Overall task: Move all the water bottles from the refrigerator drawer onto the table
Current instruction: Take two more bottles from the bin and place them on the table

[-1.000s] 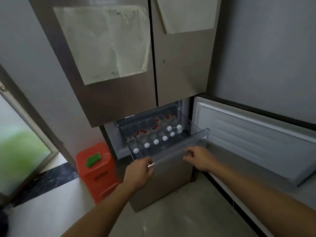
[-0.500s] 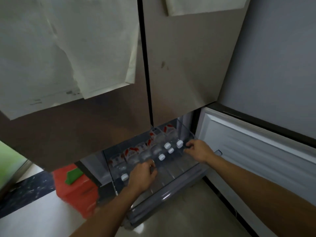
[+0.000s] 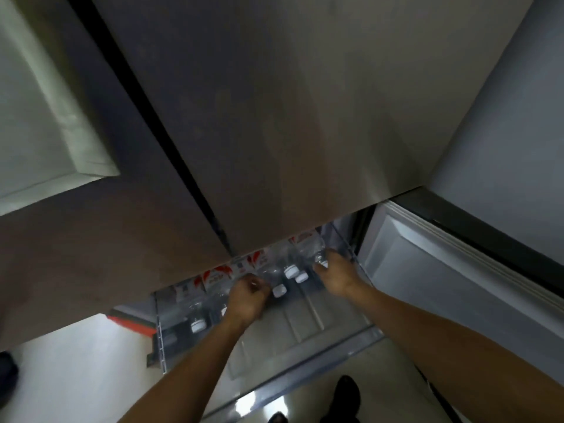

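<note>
The clear refrigerator drawer (image 3: 308, 322) is pulled out below the fridge's upper doors. Several water bottles (image 3: 291, 271) with white caps and red-and-white labels lie in a row across its back, their far ends hidden under the doors. My left hand (image 3: 247, 300) is curled into a fist around the neck of a bottle in the middle of the row, hiding its cap. My right hand (image 3: 335, 275) is wrapped over the cap end of the rightmost bottle (image 3: 311, 250). A single bottle (image 3: 197, 323) lies at the drawer's left end.
The brown upper fridge doors (image 3: 274, 117) hang close over the drawer and fill most of the view. The lower door (image 3: 433, 288) stands open at the right. A red stool (image 3: 131, 322) shows at the left. My shoes (image 3: 345, 390) stand on the pale floor.
My head has leaned in closer and lower. Both hands left the drawer's front rim and reached in to the bottles, and now they are closed on two of them.
</note>
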Demonstrator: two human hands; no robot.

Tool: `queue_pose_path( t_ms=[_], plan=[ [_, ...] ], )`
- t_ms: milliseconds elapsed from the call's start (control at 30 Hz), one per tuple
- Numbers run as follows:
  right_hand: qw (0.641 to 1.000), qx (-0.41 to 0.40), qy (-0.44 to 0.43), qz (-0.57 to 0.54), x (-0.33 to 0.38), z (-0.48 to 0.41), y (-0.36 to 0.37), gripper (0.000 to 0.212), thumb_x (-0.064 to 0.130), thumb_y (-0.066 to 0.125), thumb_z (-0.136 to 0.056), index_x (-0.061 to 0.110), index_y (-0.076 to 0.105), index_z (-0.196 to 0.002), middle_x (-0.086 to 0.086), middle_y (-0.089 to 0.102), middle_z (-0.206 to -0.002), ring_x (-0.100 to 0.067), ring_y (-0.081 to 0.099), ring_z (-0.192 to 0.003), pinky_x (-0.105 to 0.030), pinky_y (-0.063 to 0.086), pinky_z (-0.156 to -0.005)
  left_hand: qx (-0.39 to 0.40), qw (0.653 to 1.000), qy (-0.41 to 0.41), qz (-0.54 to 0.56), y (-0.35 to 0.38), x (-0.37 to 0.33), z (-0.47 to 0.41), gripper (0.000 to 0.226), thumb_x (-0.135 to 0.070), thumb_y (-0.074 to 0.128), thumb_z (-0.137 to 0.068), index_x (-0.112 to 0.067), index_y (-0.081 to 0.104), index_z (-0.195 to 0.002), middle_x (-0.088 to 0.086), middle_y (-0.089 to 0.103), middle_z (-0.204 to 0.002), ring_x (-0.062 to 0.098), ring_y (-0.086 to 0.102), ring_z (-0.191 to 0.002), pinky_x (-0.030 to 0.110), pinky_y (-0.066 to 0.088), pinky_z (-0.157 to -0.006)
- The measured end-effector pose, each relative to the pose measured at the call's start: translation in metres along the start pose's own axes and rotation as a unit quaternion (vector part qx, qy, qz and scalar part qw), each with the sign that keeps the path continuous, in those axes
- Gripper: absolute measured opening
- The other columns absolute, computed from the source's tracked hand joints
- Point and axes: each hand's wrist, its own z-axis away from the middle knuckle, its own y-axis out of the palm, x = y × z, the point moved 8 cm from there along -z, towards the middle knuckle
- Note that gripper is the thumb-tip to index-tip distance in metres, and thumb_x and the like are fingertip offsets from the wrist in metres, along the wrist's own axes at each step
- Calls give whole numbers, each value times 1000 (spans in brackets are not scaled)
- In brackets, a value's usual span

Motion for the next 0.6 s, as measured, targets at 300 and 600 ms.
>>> queue_pose_path(
  t_ms=[300, 600],
  plan=[
    [999, 48, 19, -12, -19, 7, -2, 34, 27, 59, -91, 13, 58, -123, -12, 64, -118, -31, 61, -107, -26, 42, -77, -80, 955, -99, 267, 55, -21, -34, 37, -19, 74, -79, -6, 57, -110, 15, 67, -100, 21, 61, -69, 22, 46, -41],
    [906, 140, 124, -379, -24, 4, 22, 28, 34, 62, -92, 23, 55, -116, -11, 69, -98, -22, 66, -78, -29, 52, -59, -145, 955, -55, 254, 16, 1, -4, 48, -6, 62, -87, -16, 38, -128, 13, 61, -103, 28, 62, -89, 46, 56, -78]
  ],
)
